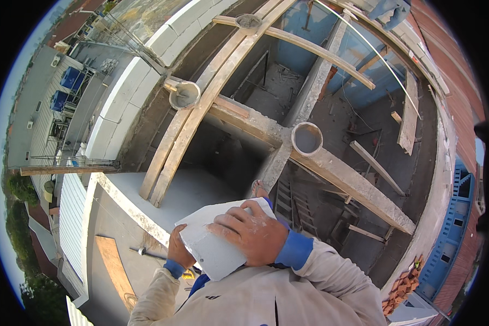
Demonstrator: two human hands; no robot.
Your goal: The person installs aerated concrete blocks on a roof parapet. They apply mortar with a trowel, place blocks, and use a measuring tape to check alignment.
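A pale grey building block [212,252], smooth and squared like lightweight concrete, is held close in front of my body. My right hand [250,231] lies over its upper face, fingers bent round it. Around the block's left edge, my left hand [180,250] grips with its thumb near the top; its other fingers are partly hidden. A bare foot [259,188] shows just beyond the block, on a narrow concrete beam [280,163]. Ahead and right, a round bucket [308,152] of grey mix sits on the beam junction.
Deep openings lie between the beams. Two long planks [193,122] span the left opening, beside a bucket [173,101] with a handled tool in it. White blocks [106,122] line the left wall. Bricks [402,290] are piled lower right. Another person's legs [394,13] show at the far edge.
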